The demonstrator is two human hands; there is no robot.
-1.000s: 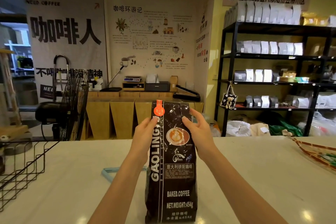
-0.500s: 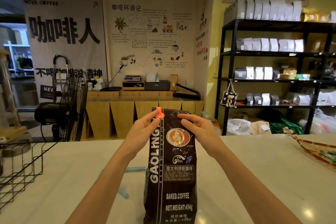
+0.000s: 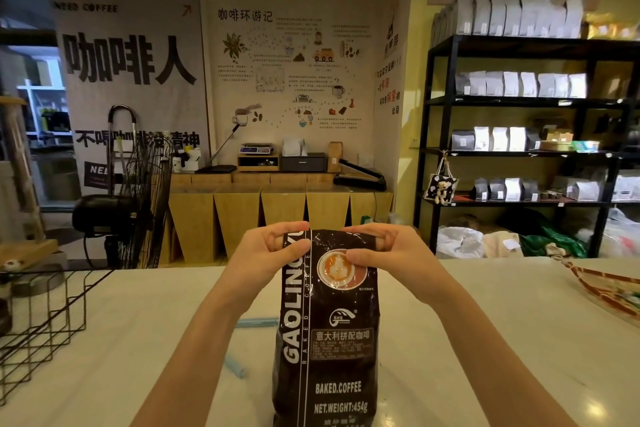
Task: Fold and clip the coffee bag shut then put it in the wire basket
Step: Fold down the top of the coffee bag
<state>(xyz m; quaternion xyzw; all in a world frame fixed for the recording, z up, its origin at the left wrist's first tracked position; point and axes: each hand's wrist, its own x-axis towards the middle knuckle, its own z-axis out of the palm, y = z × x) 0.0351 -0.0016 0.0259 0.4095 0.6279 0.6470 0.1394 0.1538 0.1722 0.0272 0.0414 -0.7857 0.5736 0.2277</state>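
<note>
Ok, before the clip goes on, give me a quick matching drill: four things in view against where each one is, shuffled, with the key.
Things:
1. coffee bag
2. wire basket
3. blue clip
4. hands: left hand, right hand

Places:
A. flat on the counter, behind the left forearm
B. at the counter's left edge
C. gripping the bag's folded top, one at each corner
D. upright on the counter, centre

Pairs: 1-D, 2-B, 3-A, 4-C
</note>
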